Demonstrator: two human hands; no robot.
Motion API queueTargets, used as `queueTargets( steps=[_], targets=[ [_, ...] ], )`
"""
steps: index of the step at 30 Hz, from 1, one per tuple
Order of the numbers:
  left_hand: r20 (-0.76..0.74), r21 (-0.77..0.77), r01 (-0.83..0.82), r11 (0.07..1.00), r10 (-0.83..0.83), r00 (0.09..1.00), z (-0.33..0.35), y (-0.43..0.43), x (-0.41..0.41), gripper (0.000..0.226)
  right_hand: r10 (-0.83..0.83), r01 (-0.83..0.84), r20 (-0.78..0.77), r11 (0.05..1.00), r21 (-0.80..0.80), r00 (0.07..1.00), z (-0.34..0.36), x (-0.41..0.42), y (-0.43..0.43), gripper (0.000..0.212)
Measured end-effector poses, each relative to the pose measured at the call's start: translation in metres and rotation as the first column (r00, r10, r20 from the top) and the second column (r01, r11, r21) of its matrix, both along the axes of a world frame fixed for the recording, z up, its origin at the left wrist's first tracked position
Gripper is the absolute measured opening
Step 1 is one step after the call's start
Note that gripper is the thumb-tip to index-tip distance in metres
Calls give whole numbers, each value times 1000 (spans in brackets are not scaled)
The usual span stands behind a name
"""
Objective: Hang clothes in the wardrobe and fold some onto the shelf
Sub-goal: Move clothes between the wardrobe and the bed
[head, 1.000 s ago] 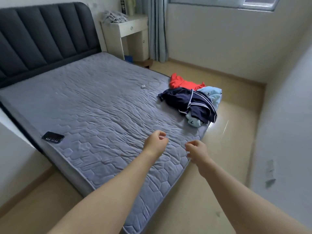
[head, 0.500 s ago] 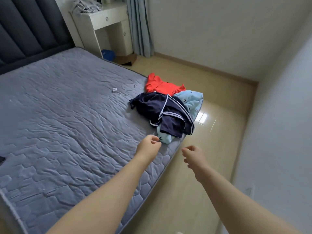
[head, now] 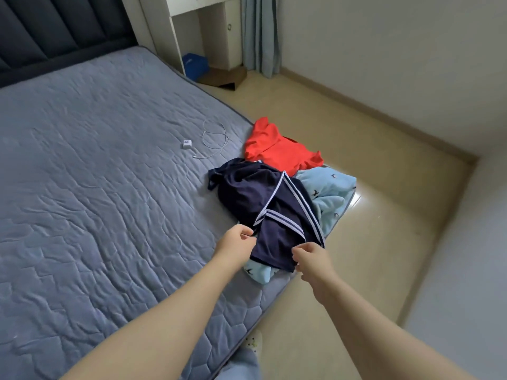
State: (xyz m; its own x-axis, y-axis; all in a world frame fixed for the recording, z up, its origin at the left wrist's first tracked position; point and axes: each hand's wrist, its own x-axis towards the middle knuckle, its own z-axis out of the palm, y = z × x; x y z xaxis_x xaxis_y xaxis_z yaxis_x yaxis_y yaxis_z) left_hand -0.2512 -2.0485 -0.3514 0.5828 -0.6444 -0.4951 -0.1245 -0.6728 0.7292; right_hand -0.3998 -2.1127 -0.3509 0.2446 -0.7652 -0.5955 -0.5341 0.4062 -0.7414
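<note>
Head view, status at this moment.

1. Right hand (head: 312, 259): the fingers (head: 295, 253) are curled, with the thumb pressed against them at the near hem of the navy garment (head: 263, 193). They appear to pinch the fabric at its near right corner.
2. Left hand (head: 236, 242): fingers curled into a loose fist and touching the near left edge of the same garment. I cannot tell whether any fabric is caught between them.
3. The navy garment has pale stripes and lies crumpled at the top of the pile, not yet lifted off it.
4. A light blue garment (head: 329, 193) lies under it and beside it on the right, showing at both the near end and the far side. A red garment (head: 277, 149) lies just beyond, touching the navy one.
5. The pile sits at the corner of the bed (head: 96, 187), beside the edge that drops to the floor (head: 356, 160).
6. A white charger plug (head: 186, 144) and a looped cable (head: 214, 141) lie on the bed, near the pile but apart from it.
7. Beyond these are a dark headboard (head: 55, 31), a white cabinet (head: 192, 23) and a curtain (head: 258, 31).

Progress, as a judgement: the task is at its start. Three garments lie unsorted on the bed, with none seen hung or folded. No wardrobe, shelf or hanger is in view. Every hanging and folding step remains, and the navy garment looks to be the first item.
</note>
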Motion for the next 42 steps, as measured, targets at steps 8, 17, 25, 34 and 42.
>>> queueTargets(
  steps=[8,17,25,34,42],
  targets=[
    [-7,122,-70,990,71,997,-36,-107,36,11,129,-123,-69,988,91,989,-41,41,-122,10],
    [-47,275,-368,888,395,918,-138,-190,53,14,430,-397,-168,896,197,887,-129,91,-242,13],
    [30,354,-403,844,420,907,-230,-220,74,35,593,-549,-215,803,233,776,-217,125,-280,10],
    [85,412,-398,819,401,912,-307,-237,78,46,640,-608,-249,768,201,727,-296,142,-268,30],
    [79,369,-223,902,209,975,-321,-212,82,75,636,-627,-328,764,148,698,-306,143,-245,40]
  ],
)
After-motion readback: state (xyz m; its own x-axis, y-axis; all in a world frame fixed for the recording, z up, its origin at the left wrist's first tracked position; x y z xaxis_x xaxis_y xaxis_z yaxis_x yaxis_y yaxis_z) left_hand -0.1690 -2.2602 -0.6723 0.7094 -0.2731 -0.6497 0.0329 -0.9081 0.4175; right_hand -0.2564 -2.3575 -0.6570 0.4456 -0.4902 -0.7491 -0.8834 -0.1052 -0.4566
